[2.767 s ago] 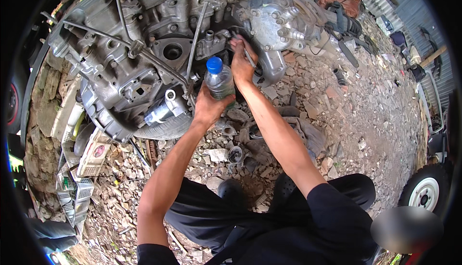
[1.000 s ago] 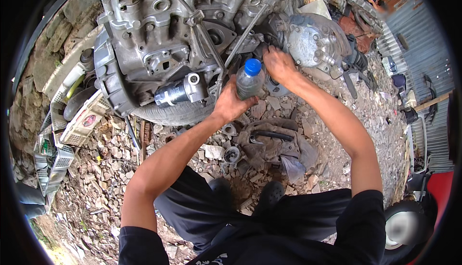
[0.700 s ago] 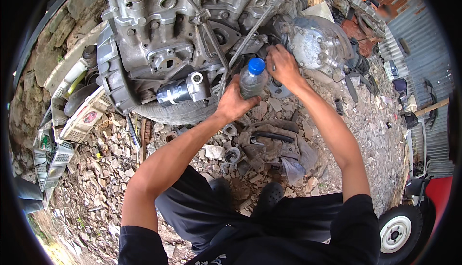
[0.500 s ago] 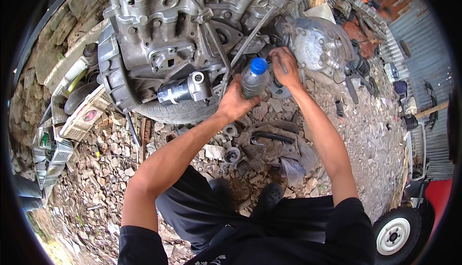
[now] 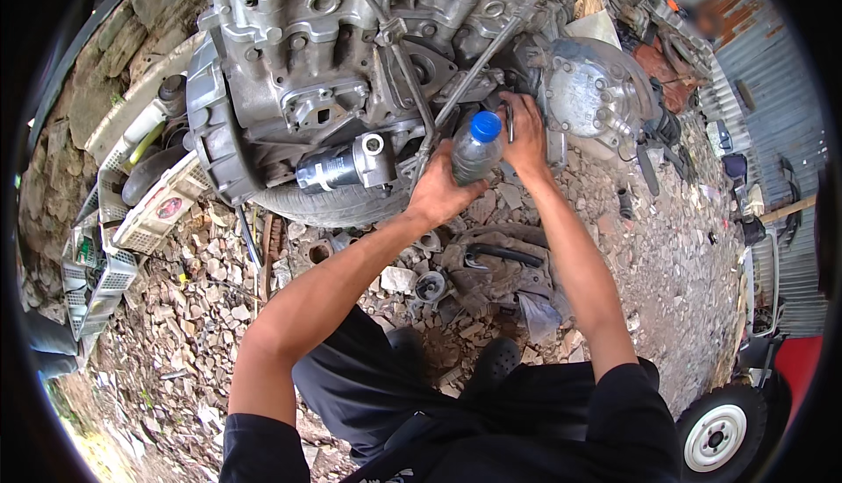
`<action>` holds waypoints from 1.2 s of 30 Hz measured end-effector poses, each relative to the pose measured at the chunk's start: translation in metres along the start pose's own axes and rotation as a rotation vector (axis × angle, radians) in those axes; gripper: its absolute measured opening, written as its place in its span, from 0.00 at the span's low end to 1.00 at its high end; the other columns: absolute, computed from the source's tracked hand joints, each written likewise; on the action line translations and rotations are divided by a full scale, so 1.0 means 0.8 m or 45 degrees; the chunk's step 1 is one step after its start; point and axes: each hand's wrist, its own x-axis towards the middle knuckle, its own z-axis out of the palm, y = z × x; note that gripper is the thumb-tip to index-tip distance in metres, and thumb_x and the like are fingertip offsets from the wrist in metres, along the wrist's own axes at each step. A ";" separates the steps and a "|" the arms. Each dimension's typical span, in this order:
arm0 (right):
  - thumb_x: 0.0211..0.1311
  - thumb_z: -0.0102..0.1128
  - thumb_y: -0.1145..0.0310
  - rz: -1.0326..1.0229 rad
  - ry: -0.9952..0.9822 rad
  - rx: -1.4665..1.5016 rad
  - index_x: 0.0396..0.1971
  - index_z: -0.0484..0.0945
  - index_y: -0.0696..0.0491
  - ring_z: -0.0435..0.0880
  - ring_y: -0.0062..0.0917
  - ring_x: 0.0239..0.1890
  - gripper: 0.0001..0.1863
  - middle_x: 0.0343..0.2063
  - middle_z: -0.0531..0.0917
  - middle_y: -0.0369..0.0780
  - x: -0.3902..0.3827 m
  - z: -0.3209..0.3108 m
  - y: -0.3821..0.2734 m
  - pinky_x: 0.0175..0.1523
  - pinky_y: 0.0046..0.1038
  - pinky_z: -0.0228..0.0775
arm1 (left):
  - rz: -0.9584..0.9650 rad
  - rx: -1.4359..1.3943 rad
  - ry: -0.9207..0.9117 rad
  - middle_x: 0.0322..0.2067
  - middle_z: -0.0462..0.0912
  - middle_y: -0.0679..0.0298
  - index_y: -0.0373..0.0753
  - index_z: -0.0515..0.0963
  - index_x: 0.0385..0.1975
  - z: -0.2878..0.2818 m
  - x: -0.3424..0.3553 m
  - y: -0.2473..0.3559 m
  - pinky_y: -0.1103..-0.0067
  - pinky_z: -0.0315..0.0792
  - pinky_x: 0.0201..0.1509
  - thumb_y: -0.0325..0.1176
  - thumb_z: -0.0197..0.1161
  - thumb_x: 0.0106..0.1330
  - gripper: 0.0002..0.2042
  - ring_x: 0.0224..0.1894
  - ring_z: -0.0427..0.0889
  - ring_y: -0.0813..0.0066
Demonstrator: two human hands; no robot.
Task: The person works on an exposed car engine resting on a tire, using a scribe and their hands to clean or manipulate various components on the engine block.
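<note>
My left hand (image 5: 441, 186) is wrapped round a clear plastic bottle (image 5: 476, 160) with a blue screw cap. The bottle is nearly upright, tipped slightly, and its contents look greyish. Just right of the bottle, my right hand (image 5: 525, 139) has its fingers curled round a thin dark piece (image 5: 510, 121), too small to name. Its fingertips are partly hidden. Both hands are in front of a large grey metal engine block (image 5: 263, 75). A black cylindrical filter with a metal head (image 5: 338, 167) lies by the block, left of my left hand.
A tire (image 5: 329, 209) lies under the engine. At the right sits a round metal housing (image 5: 574, 93). Metal parts and a dirty cloth-like heap (image 5: 504, 277) rest on the rubble before my feet. Plastic crates (image 5: 158, 207) stand left; a wheel (image 5: 715, 437) is at lower right.
The view has shifted a little, so the scene sits slightly lower and to the right. My left hand still holds the bottle. My right fingers have turned slightly around the thin dark piece.
</note>
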 end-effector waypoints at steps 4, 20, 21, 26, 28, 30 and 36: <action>0.61 0.59 0.67 0.005 -0.399 -0.432 0.55 0.73 0.63 0.79 0.46 0.48 0.24 0.45 0.76 0.53 0.011 -0.033 -0.013 0.50 0.43 0.76 | -0.086 0.032 0.010 0.56 0.74 0.41 0.32 0.62 0.60 -0.001 -0.001 0.016 0.63 0.68 0.65 0.42 0.73 0.52 0.39 0.59 0.75 0.46; 0.63 0.58 0.75 -0.127 -0.146 -0.438 0.49 0.76 0.64 0.83 0.48 0.37 0.15 0.36 0.80 0.52 0.007 -0.015 -0.001 0.41 0.43 0.79 | -0.094 -0.005 0.213 0.55 0.75 0.40 0.28 0.63 0.58 0.014 0.029 0.003 0.65 0.67 0.66 0.41 0.75 0.50 0.39 0.60 0.75 0.46; 0.62 0.57 0.76 -0.048 -0.247 -0.329 0.44 0.76 0.65 0.84 0.49 0.35 0.12 0.36 0.80 0.53 0.007 -0.017 0.004 0.38 0.42 0.80 | -0.096 -0.008 0.216 0.55 0.75 0.40 0.28 0.63 0.58 0.015 0.031 0.003 0.65 0.67 0.66 0.41 0.75 0.50 0.39 0.60 0.75 0.46; 0.62 0.56 0.78 -0.210 -0.022 -0.234 0.36 0.76 0.64 0.84 0.46 0.29 0.05 0.33 0.81 0.53 0.018 -0.016 0.006 0.35 0.41 0.82 | -0.089 -0.035 0.230 0.55 0.76 0.42 0.29 0.63 0.59 0.016 0.040 -0.014 0.66 0.68 0.66 0.41 0.76 0.49 0.40 0.60 0.76 0.49; 0.63 0.57 0.77 -0.071 -0.179 -0.198 0.38 0.77 0.65 0.84 0.44 0.30 0.08 0.33 0.81 0.52 0.007 -0.010 0.009 0.35 0.39 0.82 | -0.064 -0.041 0.240 0.55 0.77 0.43 0.29 0.63 0.59 0.016 0.039 -0.014 0.67 0.68 0.66 0.40 0.76 0.49 0.40 0.60 0.76 0.51; 0.65 0.54 0.78 -0.227 -0.077 -0.155 0.45 0.76 0.68 0.85 0.43 0.32 0.12 0.35 0.82 0.54 0.012 -0.014 0.021 0.36 0.38 0.83 | -0.030 -0.063 0.235 0.55 0.77 0.45 0.30 0.64 0.59 0.016 0.034 -0.011 0.68 0.68 0.66 0.39 0.77 0.48 0.40 0.59 0.77 0.53; 0.68 0.52 0.70 0.388 -0.267 0.459 0.51 0.75 0.69 0.84 0.50 0.44 0.19 0.43 0.81 0.62 0.004 -0.025 -0.012 0.49 0.44 0.77 | -0.123 0.017 0.201 0.54 0.79 0.49 0.31 0.65 0.58 0.003 0.006 0.006 0.69 0.69 0.65 0.37 0.78 0.47 0.38 0.58 0.78 0.58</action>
